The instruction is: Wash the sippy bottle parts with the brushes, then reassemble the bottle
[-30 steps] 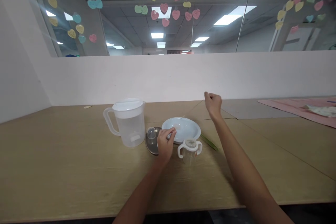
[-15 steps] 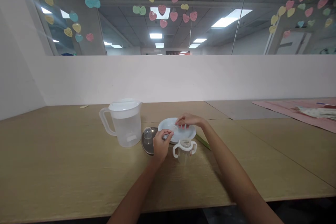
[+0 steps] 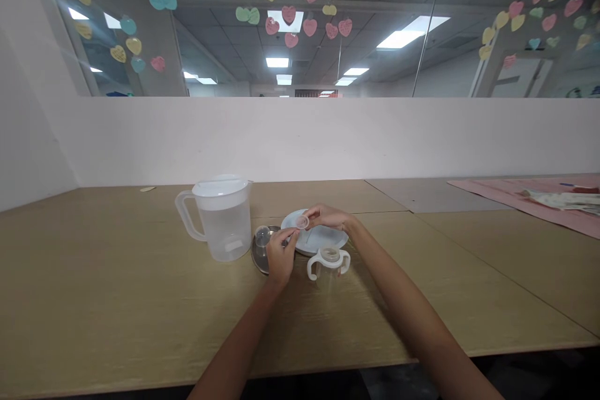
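Over a white oval plate (image 3: 328, 239), my right hand (image 3: 325, 216) pinches a small translucent round ring-shaped piece (image 3: 302, 222) that faces me. My left hand (image 3: 281, 256) is closed in a pinch just below it, with fingertips at the ring's lower edge; whatever lies between them is too small to make out. In front of the plate stands a clear baby bottle (image 3: 329, 262) with two white handles and an uncovered mouth. Partly behind my left hand is a round metal tray (image 3: 259, 260), with a clear dome-shaped cap (image 3: 262, 237) on it.
A lidded translucent pitcher (image 3: 229, 225) holding clear liquid stands left of the tray, its handle to the left. The wooden table (image 3: 117, 300) runs back to a white wall (image 3: 300, 137). At the far right lies a pink cloth (image 3: 497, 190) with things on it.
The round piece has come up toward me and left in my right hand, its opening now plainly visible. My left hand has shifted slightly left. The green strip beside the plate is now hidden.
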A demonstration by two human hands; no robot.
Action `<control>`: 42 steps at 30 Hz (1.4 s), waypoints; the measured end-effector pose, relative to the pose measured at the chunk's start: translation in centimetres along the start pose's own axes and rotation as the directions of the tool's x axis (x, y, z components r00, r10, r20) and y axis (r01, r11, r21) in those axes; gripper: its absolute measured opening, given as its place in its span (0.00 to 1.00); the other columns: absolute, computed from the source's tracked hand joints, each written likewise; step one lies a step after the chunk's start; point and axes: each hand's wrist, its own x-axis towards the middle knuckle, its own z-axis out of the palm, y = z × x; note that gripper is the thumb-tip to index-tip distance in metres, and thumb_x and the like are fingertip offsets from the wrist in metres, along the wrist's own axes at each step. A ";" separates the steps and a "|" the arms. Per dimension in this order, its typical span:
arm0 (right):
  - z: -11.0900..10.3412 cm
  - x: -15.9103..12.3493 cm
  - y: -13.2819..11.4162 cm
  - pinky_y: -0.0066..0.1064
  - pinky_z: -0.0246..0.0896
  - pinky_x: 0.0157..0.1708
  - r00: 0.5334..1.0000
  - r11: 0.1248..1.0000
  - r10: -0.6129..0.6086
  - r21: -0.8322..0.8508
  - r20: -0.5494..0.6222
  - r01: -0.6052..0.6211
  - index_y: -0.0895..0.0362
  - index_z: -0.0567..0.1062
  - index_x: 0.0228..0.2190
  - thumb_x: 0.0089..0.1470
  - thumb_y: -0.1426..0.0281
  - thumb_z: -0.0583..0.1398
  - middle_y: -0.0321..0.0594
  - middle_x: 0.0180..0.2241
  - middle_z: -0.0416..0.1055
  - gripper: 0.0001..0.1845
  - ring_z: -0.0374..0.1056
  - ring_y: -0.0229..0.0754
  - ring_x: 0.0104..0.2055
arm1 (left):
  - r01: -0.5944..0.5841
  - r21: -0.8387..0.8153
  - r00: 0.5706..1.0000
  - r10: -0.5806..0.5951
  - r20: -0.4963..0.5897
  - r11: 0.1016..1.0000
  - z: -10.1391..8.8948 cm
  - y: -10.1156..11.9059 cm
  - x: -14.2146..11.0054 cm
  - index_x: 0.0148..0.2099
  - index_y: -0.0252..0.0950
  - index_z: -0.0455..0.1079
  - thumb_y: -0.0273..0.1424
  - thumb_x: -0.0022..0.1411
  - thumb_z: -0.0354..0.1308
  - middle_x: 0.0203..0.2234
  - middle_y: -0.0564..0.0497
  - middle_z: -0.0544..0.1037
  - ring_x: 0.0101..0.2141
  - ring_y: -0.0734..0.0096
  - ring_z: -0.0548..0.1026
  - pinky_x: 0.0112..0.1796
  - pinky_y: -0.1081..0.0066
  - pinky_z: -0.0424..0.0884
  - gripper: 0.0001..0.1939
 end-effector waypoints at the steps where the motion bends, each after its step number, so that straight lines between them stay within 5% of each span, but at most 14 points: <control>1: -0.2 -0.1 0.2 0.33 0.62 0.45 1.000 1.000 0.000 0.022 -0.009 0.000 0.60 0.77 0.35 0.38 0.65 0.68 0.41 0.36 0.74 0.19 0.68 0.42 0.41 | 0.013 0.000 1.000 -0.013 -0.004 1.000 0.0 0.1 0.0 0.34 0.38 0.77 0.39 0.57 0.55 0.32 0.49 0.80 0.35 0.66 0.75 0.41 0.67 0.69 0.13; 4: -1.1 -0.7 0.6 0.34 0.60 0.47 1.000 0.999 0.019 0.040 -0.002 -0.019 0.61 0.76 0.35 0.41 0.62 0.67 0.44 0.38 0.74 0.19 0.68 0.43 0.43 | 0.093 -0.026 0.995 -0.094 -0.029 0.995 -0.2 0.2 0.0 0.35 0.37 0.77 0.41 0.60 0.51 0.33 0.48 0.80 0.36 0.67 0.76 0.42 0.67 0.68 0.17; 7: -2.2 -1.4 1.0 0.32 0.61 0.45 0.995 0.981 0.075 -0.176 -0.073 -0.087 0.62 0.76 0.35 0.48 0.60 0.60 0.45 0.36 0.74 0.18 0.68 0.42 0.43 | 0.183 -0.073 0.981 -0.186 -0.047 0.981 -0.3 0.3 0.0 0.35 0.36 0.77 0.41 0.62 0.45 0.31 0.48 0.80 0.35 0.67 0.76 0.41 0.68 0.68 0.21; 14: -4.1 -1.2 2.7 0.31 0.61 0.38 0.950 0.782 0.169 -0.551 -0.262 -0.291 0.62 0.79 0.29 0.45 0.75 0.56 0.42 0.31 0.76 0.12 0.69 0.44 0.36 | 0.305 -0.135 0.947 -0.315 -0.058 0.943 -0.2 0.5 0.0 0.32 0.35 0.77 0.42 0.61 0.42 0.29 0.46 0.80 0.33 0.66 0.76 0.39 0.66 0.69 0.25; 19: -2.3 0.5 4.0 0.30 0.59 0.39 0.915 0.641 0.185 -0.662 -0.358 -0.389 0.62 0.80 0.29 0.38 0.82 0.56 0.45 0.33 0.77 0.16 0.69 0.47 0.39 | 0.341 -0.138 0.934 -0.352 -0.065 0.930 -0.2 0.6 0.2 0.30 0.36 0.76 0.44 0.60 0.42 0.28 0.46 0.80 0.32 0.65 0.76 0.40 0.64 0.69 0.25; 24: -0.4 1.3 3.7 0.26 0.60 0.35 0.946 0.653 0.250 -0.685 -0.208 -0.324 0.62 0.81 0.30 0.36 0.82 0.57 0.44 0.30 0.77 0.18 0.70 0.44 0.36 | 0.361 -0.138 0.924 -0.374 -0.080 0.922 -0.3 0.4 0.2 0.28 0.36 0.75 0.44 0.59 0.41 0.27 0.45 0.79 0.32 0.64 0.76 0.37 0.65 0.70 0.25; 30: -0.4 0.4 2.9 0.23 0.62 0.34 0.943 0.782 0.328 -0.578 0.061 -0.235 0.59 0.80 0.35 0.41 0.75 0.59 0.38 0.31 0.77 0.16 0.71 0.39 0.35 | 0.344 -0.133 0.932 -0.355 -0.075 0.930 -0.4 0.3 0.2 0.27 0.36 0.74 0.44 0.60 0.40 0.27 0.45 0.79 0.31 0.64 0.76 0.36 0.66 0.70 0.26; 33: -0.8 -0.2 2.6 0.26 0.63 0.37 0.955 0.908 0.264 -0.369 0.132 -0.200 0.61 0.79 0.33 0.43 0.66 0.63 0.41 0.32 0.77 0.14 0.70 0.40 0.35 | 0.333 -0.133 0.936 -0.345 -0.074 0.933 -0.4 0.3 0.3 0.26 0.36 0.73 0.43 0.60 0.40 0.27 0.45 0.79 0.31 0.65 0.76 0.35 0.67 0.70 0.25; 35: -1.2 -0.7 1.9 0.28 0.62 0.39 0.989 0.986 0.123 -0.120 0.084 -0.113 0.62 0.78 0.29 0.44 0.59 0.64 0.42 0.30 0.76 0.17 0.70 0.40 0.35 | 0.334 -0.132 0.935 -0.346 -0.082 0.933 -0.4 0.2 0.3 0.26 0.36 0.73 0.43 0.60 0.41 0.26 0.45 0.79 0.30 0.65 0.76 0.34 0.67 0.70 0.24; 38: -1.8 -1.8 -0.5 0.31 0.61 0.41 0.992 0.988 -0.058 0.138 -0.115 0.074 0.61 0.74 0.26 0.44 0.54 0.64 0.42 0.27 0.74 0.21 0.69 0.39 0.32 | 0.335 -0.128 0.932 -0.349 -0.101 0.933 -0.3 0.1 0.3 0.26 0.35 0.73 0.42 0.60 0.42 0.26 0.45 0.79 0.29 0.65 0.76 0.33 0.67 0.70 0.24; 42: -1.6 -3.8 -4.8 0.33 0.61 0.39 0.970 0.974 -0.147 0.145 -0.193 0.177 0.59 0.72 0.33 0.47 0.54 0.63 0.41 0.27 0.75 0.21 0.70 0.40 0.32 | 0.320 -0.108 0.941 -0.329 -0.081 0.941 -0.3 0.0 0.4 0.28 0.35 0.73 0.40 0.61 0.41 0.27 0.45 0.79 0.30 0.66 0.76 0.33 0.68 0.70 0.23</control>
